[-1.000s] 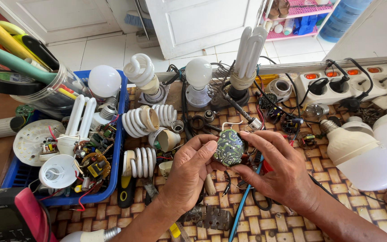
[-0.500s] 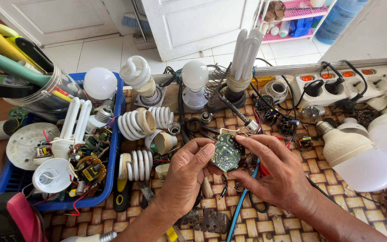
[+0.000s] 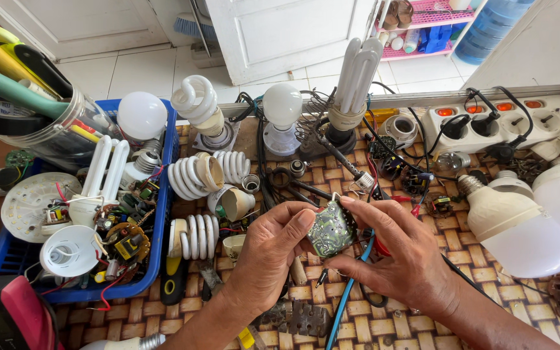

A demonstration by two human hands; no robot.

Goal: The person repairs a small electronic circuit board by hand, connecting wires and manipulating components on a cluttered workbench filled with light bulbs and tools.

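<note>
— Head view: what carries colour or markings?

— A white power strip [image 3: 487,120] with orange-lit switches lies along the far right edge of the woven bamboo mat [image 3: 422,330]; a blue plastic tray [image 3: 157,253] of lamp parts sits at the left edge. Any print is too small to make out.

— And the hands?

— Both are together over the mat's middle: the left hand [image 3: 268,256] and right hand [image 3: 400,259] pinch a small round green circuit board [image 3: 330,228] between thumbs and fingertips, held above the mat.

— Anything cut off?

— A large white LED bulb [image 3: 513,230] lies just right of the hands; another runs off the right edge. Spiral white fluorescent tubes [image 3: 196,175] lie left, black wires tangled behind.
</note>
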